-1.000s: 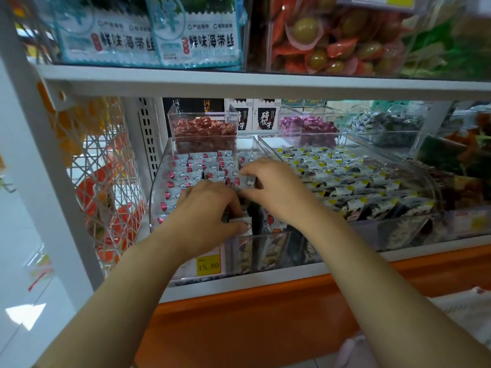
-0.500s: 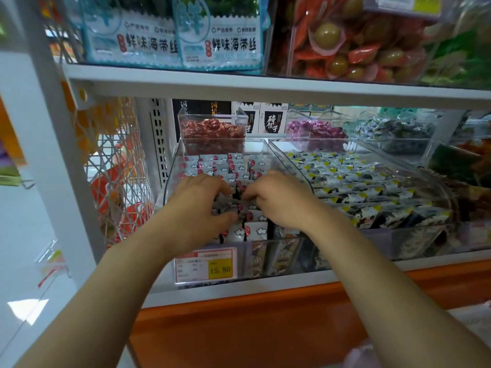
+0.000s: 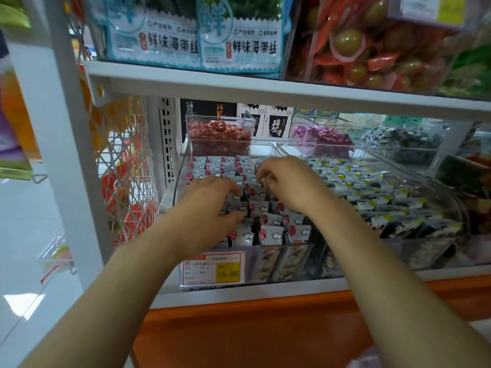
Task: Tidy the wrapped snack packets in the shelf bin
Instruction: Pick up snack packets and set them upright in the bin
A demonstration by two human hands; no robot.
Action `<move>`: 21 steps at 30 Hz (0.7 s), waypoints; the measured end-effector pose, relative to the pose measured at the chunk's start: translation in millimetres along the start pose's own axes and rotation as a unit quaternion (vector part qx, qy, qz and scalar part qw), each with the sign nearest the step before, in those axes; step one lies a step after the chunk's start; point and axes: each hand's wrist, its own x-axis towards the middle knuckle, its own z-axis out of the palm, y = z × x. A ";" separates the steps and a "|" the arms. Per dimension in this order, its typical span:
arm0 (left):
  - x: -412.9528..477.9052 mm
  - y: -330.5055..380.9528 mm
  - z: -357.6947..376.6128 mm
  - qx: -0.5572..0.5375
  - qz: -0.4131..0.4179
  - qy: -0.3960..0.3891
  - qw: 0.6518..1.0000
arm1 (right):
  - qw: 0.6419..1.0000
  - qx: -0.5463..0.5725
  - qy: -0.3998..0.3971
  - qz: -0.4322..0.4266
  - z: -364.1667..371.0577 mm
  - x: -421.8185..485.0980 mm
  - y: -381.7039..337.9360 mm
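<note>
A clear shelf bin (image 3: 301, 252) holds rows of silver snack packets (image 3: 271, 235) printed with red dots and white clouds. Both of my hands are inside it, palms down. My left hand (image 3: 210, 208) is over the left middle rows, its fingers and thumb curled round a few packets. My right hand (image 3: 291, 184) is a little farther back and to the right. Its fingertips are bent down and pinch packets in the middle row. The packets under both hands are hidden.
A price tag (image 3: 212, 269) reading 15.80 is on the bin front. A bin of black-and-yellow packets (image 3: 372, 187) adjoins on the right. Red candy (image 3: 220, 134) and purple candy (image 3: 321, 134) sit behind. The upper shelf edge (image 3: 265, 88) is close overhead. A wire basket (image 3: 125, 168) hangs at the left.
Both hands have moved back from the front rows toward the middle of the bin. They have drawn slightly apart, the right hand now farther back than the left.
</note>
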 end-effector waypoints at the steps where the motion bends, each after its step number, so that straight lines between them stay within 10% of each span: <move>1: 0.2 -0.1 0.5 -0.002 0.000 0.002 1.000 | 1.000 -0.017 -0.002 0.002 2.4 3.4 0.4; 9: 3.2 -0.7 3.9 -0.018 -0.004 0.023 1.000 | 0.994 -0.107 -0.001 -0.002 13.5 9.7 0.4; 21: 2.5 4.3 3.1 -0.138 -0.041 0.145 0.979 | 0.946 0.159 0.284 -0.016 -14.1 -36.0 10.3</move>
